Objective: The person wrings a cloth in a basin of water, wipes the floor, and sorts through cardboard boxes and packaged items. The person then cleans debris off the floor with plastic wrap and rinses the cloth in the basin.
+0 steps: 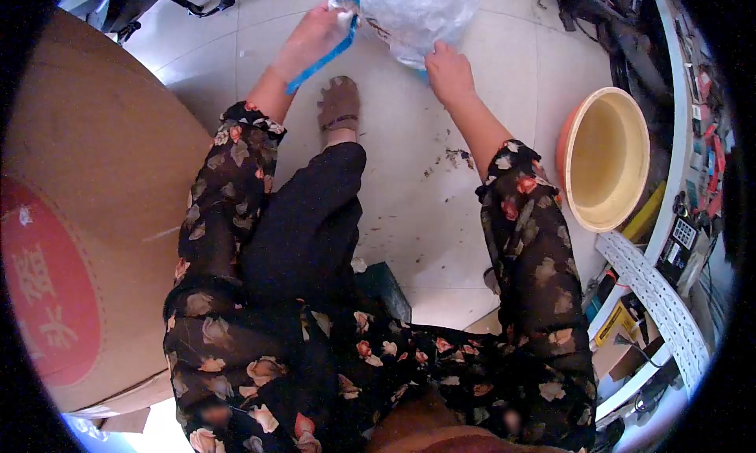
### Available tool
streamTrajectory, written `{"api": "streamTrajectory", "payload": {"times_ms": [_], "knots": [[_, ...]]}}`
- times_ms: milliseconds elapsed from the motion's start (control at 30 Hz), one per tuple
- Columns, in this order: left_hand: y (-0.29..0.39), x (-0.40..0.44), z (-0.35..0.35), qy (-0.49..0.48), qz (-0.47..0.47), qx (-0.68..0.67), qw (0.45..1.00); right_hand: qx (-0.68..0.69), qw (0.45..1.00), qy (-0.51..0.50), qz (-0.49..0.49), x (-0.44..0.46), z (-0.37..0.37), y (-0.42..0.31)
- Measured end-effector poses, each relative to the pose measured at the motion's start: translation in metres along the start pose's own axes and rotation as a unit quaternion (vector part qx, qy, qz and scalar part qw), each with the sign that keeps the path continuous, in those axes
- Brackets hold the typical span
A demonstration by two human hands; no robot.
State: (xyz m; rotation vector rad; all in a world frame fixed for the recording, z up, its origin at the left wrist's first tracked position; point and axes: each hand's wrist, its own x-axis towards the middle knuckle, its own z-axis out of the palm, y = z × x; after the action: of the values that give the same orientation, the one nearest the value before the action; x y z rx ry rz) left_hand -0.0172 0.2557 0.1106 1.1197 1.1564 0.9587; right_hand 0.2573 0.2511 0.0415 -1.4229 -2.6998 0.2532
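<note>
My left hand (pixel 305 45) is closed on a crumpled white plastic piece with a blue strip (pixel 324 62) that hangs down across the wrist. To its right, a clear crinkled plastic bag (pixel 425 13) spreads out above the floor. The fingers of my right hand (pixel 450 75) pinch the lower right edge of this bag. A bit of blue shows beneath the bag beside those fingers. Whether the blue strip and the bag are one piece, I cannot tell.
A large cardboard box (pixel 110 122) fills the left side. On the right stands a yellowish basin (pixel 606 157) near metal shelving (pixel 657 295) loaded with tools and small boxes. Dark debris (pixel 457 157) litters the tiled floor. A green box (pixel 383 289) sits close to my legs.
</note>
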Motion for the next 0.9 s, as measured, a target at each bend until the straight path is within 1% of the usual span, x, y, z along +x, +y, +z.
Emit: {"api": "streamTrajectory", "payload": {"times_ms": [33, 67, 100, 133, 167, 200, 233, 267, 300, 333, 367, 400, 433, 467, 500, 533, 567, 600, 633, 667, 767, 867, 900], "knots": [[0.005, 0.003, -0.003, 0.013, 0.024, 0.041, 0.999, 0.011, 0.999, 0.032, -0.015, -0.001, -0.004, 0.002], [0.009, 0.008, -0.005, 0.035, 0.011, 0.018, 0.999, 0.067, 0.996, 0.061, -0.012, -0.001, -0.019, 0.001], [-0.003, 0.011, -0.029, 0.031, 0.101, 0.246, 0.963, 0.122, 0.989, 0.089, -0.012, -0.003, -0.034, 0.002], [-0.016, 0.016, -0.054, 0.071, 0.187, 0.458, 0.866, 0.177, 0.978, 0.114, -0.008, -0.008, -0.051, 0.001], [-0.014, 0.025, -0.061, 0.076, 0.142, 0.243, 0.957, 0.23, 0.965, 0.122, 0.045, -0.012, -0.062, 0.002], [-0.013, 0.034, -0.068, 0.076, 0.091, 0.016, 0.993, 0.281, 0.946, 0.13, 0.098, -0.015, -0.071, 0.005], [-0.01, 0.039, -0.073, 0.069, 0.032, -0.213, 0.974, 0.332, 0.921, 0.137, 0.152, -0.017, -0.077, 0.009], [0.002, 0.034, -0.087, -0.059, 0.059, -0.251, 0.965, 0.448, 0.87, 0.091, 0.186, -0.019, -0.084, 0.02], [0.01, 0.029, -0.095, -0.018, 0.103, -0.069, 0.992, 0.547, 0.796, 0.127, 0.227, -0.022, -0.088, 0.022], [0.028, 0.02, -0.094, 0.025, 0.144, 0.116, 0.982, 0.637, 0.707, 0.16, 0.263, -0.03, -0.096, 0.022], [0.037, 0.016, -0.097, 0.066, 0.179, 0.297, 0.936, 0.715, 0.604, 0.191, 0.294, -0.036, -0.104, 0.021], [0.04, 0.018, -0.103, 0.072, 0.11, 0.131, 0.983, 0.754, 0.551, 0.19, 0.303, -0.04, -0.113, 0.019], [0.056, 0.011, -0.093, 0.096, 0.105, 0.314, 0.939, 0.79, 0.495, 0.188, 0.31, -0.044, -0.123, 0.014], [0.084, -0.005, -0.074, 0.117, 0.096, 0.485, 0.861, 0.822, 0.437, 0.185, 0.315, -0.047, -0.132, 0.009], [0.1, -0.013, -0.063, 0.136, 0.083, 0.638, 0.753, 0.83, 0.432, 0.164, 0.312, -0.05, -0.143, 0.001], [0.099, -0.01, -0.066, 0.178, 0.051, 0.404, 0.896, 0.838, 0.427, 0.142, 0.309, -0.054, -0.154, -0.007], [0.097, -0.006, -0.066, 0.207, 0.036, 0.282, 0.936, 0.845, 0.421, 0.12, 0.308, -0.055, -0.16, -0.013], [0.092, -0.002, -0.065, 0.231, 0.02, 0.155, 0.96, 0.822, 0.463, 0.086, 0.32, -0.058, -0.158, -0.016], [0.09, 0.0, -0.062, 0.251, 0.004, 0.025, 0.968, 0.796, 0.504, 0.051, 0.332, -0.061, -0.153, -0.019], [0.093, 0.0, -0.065, 0.241, -0.035, 0.115, 0.963, 0.767, 0.543, 0.016, 0.342, -0.062, -0.15, -0.022], [0.096, -0.01, -0.037, 0.282, 0.04, 0.282, 0.916, 0.718, 0.589, 0.085, 0.361, -0.059, -0.154, -0.032], [0.116, -0.018, -0.003, 0.276, 0.157, 0.422, 0.849, 0.734, 0.59, 0.086, 0.325, -0.057, -0.152, -0.025], [0.12, -0.019, 0.008, 0.238, 0.205, 0.442, 0.84, 0.742, 0.577, 0.1, 0.325, -0.057, -0.154, -0.026]]}}
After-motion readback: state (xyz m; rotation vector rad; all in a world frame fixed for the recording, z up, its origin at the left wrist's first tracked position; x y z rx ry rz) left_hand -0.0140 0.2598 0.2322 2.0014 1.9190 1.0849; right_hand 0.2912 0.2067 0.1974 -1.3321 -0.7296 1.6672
